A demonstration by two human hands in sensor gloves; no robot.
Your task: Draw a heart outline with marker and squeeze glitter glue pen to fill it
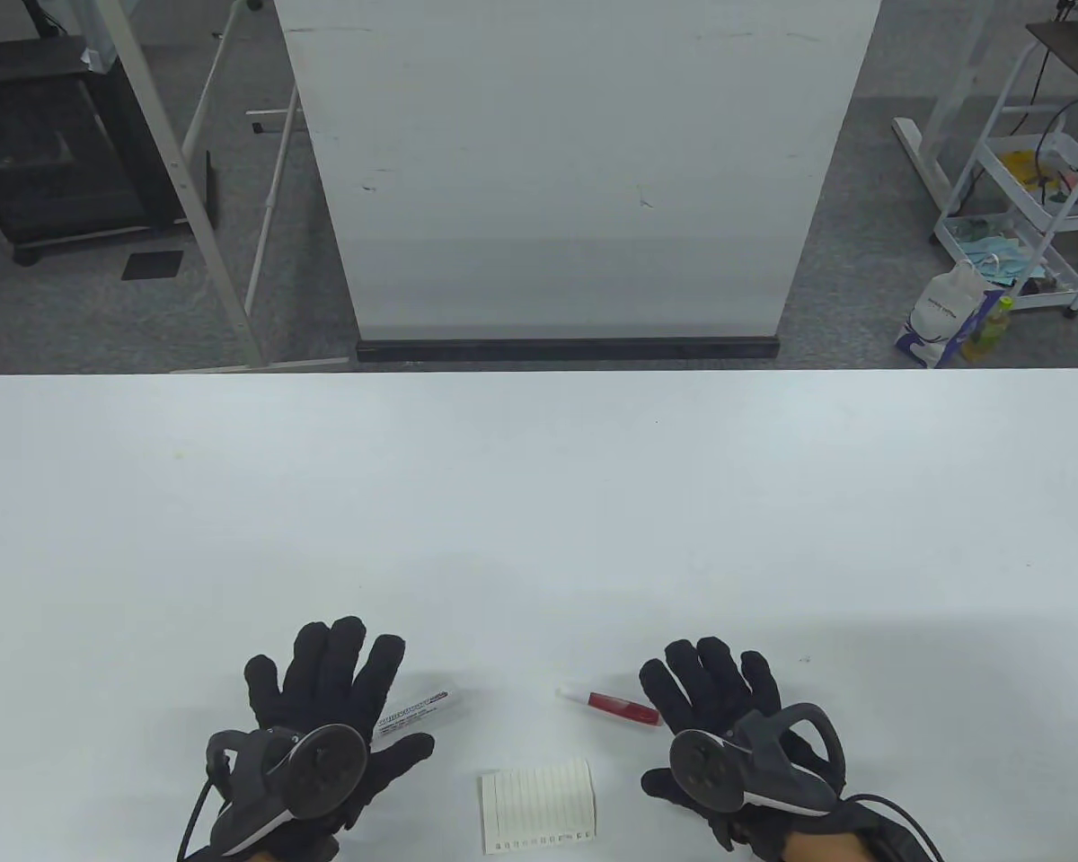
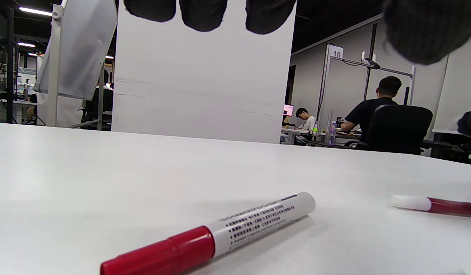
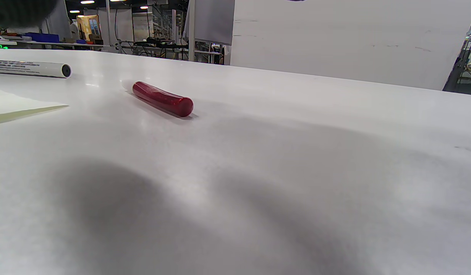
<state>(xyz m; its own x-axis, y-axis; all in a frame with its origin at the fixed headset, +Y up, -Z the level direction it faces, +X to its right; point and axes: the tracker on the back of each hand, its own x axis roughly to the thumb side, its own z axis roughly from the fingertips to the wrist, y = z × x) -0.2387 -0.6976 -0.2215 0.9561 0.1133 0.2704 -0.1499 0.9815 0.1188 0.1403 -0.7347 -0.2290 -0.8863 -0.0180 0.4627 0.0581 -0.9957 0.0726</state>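
Both hands rest spread on the surface, with the marker, paper and glitter glue pen lying untouched between them.

The left hand point(image 1: 323, 709) lies flat with fingers straight and apart, holding nothing; the marker point(image 1: 418, 710) lies partly under its fingers, its red cap hidden there in the table view but plain in the left wrist view. It looks light, stiff and smooth, liable to roll, so a pinch at mid-barrel seems safest, the cap pulled off afterward. The lined paper point(image 1: 537, 805) lies near the front edge of the surface point(image 1: 539, 503), thin and likely to slide unless pressed down. The glitter glue pen point(image 1: 609, 706), a soft-looking red tube with a white tip, lies just beside the right hand point(image 1: 728, 727), which is also spread and empty; it probably wants a gentle grip at mid-body.
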